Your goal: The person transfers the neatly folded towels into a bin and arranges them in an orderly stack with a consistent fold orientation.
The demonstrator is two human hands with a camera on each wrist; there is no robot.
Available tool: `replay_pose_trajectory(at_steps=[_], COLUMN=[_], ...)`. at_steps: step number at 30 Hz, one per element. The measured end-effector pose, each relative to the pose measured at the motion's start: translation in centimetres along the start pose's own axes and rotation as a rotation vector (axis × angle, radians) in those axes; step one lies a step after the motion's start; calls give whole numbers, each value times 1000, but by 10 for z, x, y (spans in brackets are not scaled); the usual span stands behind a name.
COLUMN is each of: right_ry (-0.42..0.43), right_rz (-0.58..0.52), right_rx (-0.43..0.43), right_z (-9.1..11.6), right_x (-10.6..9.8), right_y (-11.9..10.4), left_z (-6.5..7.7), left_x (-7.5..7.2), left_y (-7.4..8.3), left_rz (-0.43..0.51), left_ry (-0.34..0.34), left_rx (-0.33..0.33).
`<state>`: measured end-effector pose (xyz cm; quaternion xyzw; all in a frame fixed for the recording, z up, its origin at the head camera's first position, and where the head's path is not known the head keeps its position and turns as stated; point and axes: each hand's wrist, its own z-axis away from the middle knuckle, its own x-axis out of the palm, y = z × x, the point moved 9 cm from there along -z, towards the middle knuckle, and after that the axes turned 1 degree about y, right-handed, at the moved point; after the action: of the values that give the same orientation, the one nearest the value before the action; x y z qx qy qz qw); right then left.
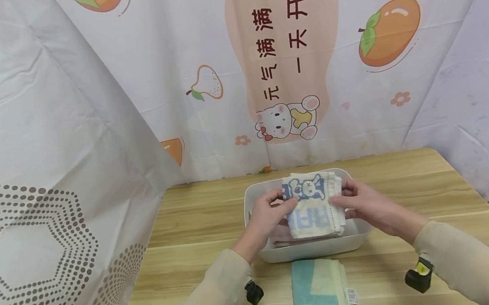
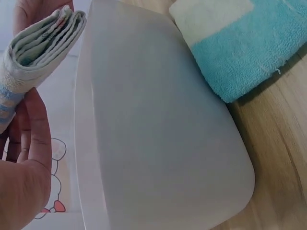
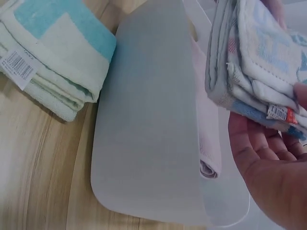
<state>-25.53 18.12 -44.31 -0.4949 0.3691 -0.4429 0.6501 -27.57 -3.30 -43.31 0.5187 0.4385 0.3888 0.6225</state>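
1. We held the bear towel (image 1: 311, 205) over the bin (image 1: 311, 249); left hand (image 1: 267, 218) and right hand (image 1: 370, 205) each pinched a side.
2. A pink towel (image 3: 209, 143) already lay inside; we judged that step done.
3. The blue towel (image 1: 320, 290) waited on the tabletop (image 1: 191, 240), beside the bin; it and the bear towel remained.

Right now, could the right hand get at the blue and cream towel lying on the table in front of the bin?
Probably not at once: the right hand and left hand both grip the folded bear towel over the bin. The blue and cream towel itself lies uncovered.
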Motion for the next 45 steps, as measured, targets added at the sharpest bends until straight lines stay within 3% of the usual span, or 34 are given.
replay_pose_trajectory(at_steps=[7, 11, 20, 27, 34, 40, 45], right_ry=[36, 33, 54, 66, 141, 210, 213], right_rz=[62, 74, 85, 105, 125, 206, 244], right_rx=[16, 21, 51, 80, 111, 129, 124], right_z=[-3, -6, -17, -25, -32, -37, -40], right_x=[0, 2, 5, 8, 9, 9, 10], right_y=[-2, -3, -1, 4, 10, 13, 15], left_z=[-6, -10, -16, -19, -21, -23, -24], left_x=[-8, -12, -12, -18, -22, -24, -24], left_y=[-9, -16, -27, -33, -37, -39, -41], left_rz=[-53, -55, 26, -74, -171, -229, -266], left_ry=[43, 68, 51, 90, 134, 166, 176], left_rx=[-48, -107, -223, -251, -274, -284, -291])
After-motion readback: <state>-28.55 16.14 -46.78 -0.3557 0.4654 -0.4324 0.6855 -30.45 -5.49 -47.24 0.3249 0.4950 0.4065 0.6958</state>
